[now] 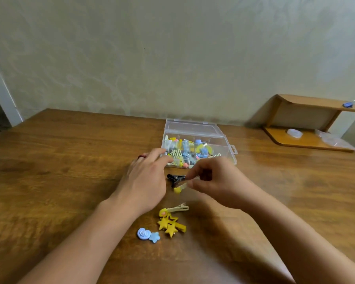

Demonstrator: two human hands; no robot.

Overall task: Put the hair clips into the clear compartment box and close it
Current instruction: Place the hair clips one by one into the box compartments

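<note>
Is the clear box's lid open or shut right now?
Open. The lid of the clear compartment box is folded back flat on the table behind it, and the hair clips inside lie uncovered.

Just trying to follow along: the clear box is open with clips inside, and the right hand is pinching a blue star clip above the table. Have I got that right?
Not quite. In the head view the right hand pinches a pale clip with a yellow tip, not a blue star clip; the blue star clip lies on the table. The clear box is indeed open with clips inside.
</note>
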